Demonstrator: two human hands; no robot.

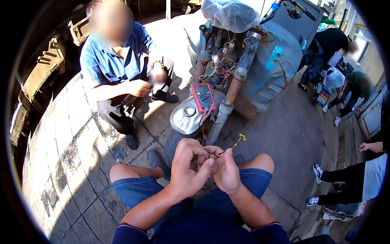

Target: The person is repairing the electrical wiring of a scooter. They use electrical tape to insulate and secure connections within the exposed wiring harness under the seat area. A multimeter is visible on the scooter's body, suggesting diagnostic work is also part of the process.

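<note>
My two hands meet above my lap, in front of a rusty three-wheeler's fork (231, 91). My right hand (227, 173) is closed, thumb against fingers, on a thin yellow wire (240, 139) whose dark end shows by the fingertips. Thumb and fingers of my left hand (187, 168) are curled together beside it; what they hold, if anything, is hidden. A red multimeter (204, 98) leans on the silvery front mudguard (183, 118). From it a red test lead (202, 134) runs down behind my left hand.
Tangled coloured wires (223, 67) hang from the vehicle's open front, under a plastic-wrapped part (230, 15). To the left, a person in a blue checked shirt (105, 65) sits close by on the paved ground (69, 162). Several other people stand or bend at the right.
</note>
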